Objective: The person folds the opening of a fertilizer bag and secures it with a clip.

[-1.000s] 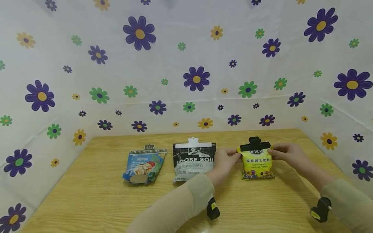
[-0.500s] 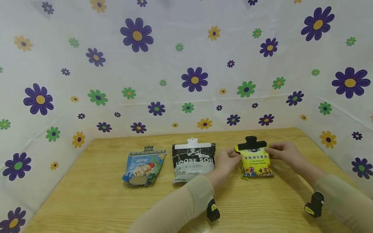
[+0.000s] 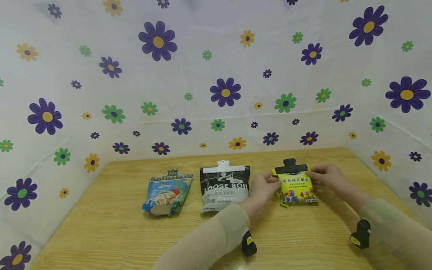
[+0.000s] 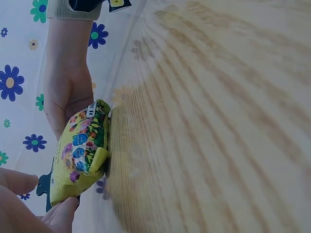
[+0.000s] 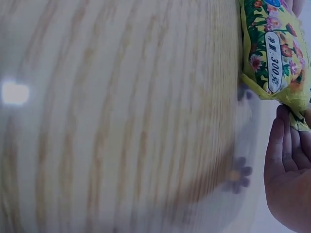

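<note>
A yellow fertilizer bag [image 3: 297, 189] printed with flowers lies at the right of the table, a black clip [image 3: 291, 167] across its top. My left hand [image 3: 263, 189] holds the bag's upper left corner. At the upper right corner, the thumb and fingers of my right hand [image 3: 332, 179] pinch the bag's edge. In the left wrist view the bag [image 4: 80, 150] is seen from its lower end, off the table at its top side. The right wrist view shows the right hand [image 5: 291, 170] on a gathered yellow corner; the clip is out of sight there.
Left of the yellow bag is a black and white LOOSE SOIL bag [image 3: 224, 191] with a white clip [image 3: 224, 167]. Farther left lies a blue bag [image 3: 167, 195] with a grey clip [image 3: 172, 174]. A flowered cloth [image 3: 189, 75] rises behind the wooden table [image 3: 111, 232].
The yellow bag's top with its black clip has shifted slightly left and tipped back, and its upper print is now foreshortened. Both hands keep hold. The other two bags have stayed put.
</note>
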The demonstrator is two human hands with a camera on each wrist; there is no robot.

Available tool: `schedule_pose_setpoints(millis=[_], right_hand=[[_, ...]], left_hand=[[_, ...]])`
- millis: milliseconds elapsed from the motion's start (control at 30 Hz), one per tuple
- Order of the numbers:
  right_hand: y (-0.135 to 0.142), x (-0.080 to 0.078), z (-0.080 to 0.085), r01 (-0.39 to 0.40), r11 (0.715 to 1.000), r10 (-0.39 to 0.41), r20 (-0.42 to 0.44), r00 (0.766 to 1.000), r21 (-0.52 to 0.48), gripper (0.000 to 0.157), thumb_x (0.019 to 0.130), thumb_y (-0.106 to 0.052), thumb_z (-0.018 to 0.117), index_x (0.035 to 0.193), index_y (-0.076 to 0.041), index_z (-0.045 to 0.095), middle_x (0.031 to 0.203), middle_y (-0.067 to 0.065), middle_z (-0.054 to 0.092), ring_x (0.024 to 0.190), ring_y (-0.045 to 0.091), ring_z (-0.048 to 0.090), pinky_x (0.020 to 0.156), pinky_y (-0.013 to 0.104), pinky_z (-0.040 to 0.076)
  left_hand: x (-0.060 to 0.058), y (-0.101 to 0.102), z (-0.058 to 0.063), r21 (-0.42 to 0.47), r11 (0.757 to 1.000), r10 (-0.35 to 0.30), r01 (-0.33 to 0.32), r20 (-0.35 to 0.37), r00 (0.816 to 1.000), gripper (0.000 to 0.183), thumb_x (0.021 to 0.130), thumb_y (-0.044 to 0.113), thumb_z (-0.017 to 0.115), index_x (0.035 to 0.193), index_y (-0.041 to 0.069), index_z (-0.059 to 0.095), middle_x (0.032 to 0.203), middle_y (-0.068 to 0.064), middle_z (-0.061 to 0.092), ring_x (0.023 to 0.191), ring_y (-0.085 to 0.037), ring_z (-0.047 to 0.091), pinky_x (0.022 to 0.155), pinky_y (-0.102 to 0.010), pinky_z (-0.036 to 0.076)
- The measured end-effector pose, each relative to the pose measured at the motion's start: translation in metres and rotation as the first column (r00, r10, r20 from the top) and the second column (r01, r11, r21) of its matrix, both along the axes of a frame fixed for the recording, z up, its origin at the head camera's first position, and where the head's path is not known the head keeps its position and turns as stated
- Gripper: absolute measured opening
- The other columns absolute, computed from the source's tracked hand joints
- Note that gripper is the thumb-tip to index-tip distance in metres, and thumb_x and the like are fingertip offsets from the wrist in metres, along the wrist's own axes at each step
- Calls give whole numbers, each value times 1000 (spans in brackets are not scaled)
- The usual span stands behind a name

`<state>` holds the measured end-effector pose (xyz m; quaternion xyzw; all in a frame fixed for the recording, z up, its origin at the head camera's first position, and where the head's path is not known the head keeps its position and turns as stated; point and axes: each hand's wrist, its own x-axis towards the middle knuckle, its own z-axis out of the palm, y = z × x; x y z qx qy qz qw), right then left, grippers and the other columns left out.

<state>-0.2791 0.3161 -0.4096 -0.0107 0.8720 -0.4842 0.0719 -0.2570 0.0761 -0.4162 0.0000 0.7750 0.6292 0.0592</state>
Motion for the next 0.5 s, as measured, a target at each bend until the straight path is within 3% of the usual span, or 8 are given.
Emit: schedule_pose_setpoints(millis=[267, 500], right_hand=[[-4, -4, -3, 16, 998, -15, -5, 1000, 57, 53, 112, -18, 55, 143, 24, 48, 142, 43, 55, 99, 17, 76, 91, 35, 66], [-6, -7, -8, 41, 999, -41, 47, 998, 10, 56, 112, -22, 56, 146, 21, 47, 139, 38, 61, 96, 12, 76, 86, 30, 67]], left_hand=[[-1, 0, -1, -23, 1000, -9, 9, 11, 1000, 50, 97, 10, 78, 142, -3, 64, 125, -13, 78, 121, -24, 74, 99, -31, 63], [-1, 0, -2, -18, 1000, 9, -9, 33, 999, 42, 96, 10, 79, 136, 0, 69, 124, -11, 78, 117, -21, 74, 93, -28, 64]])
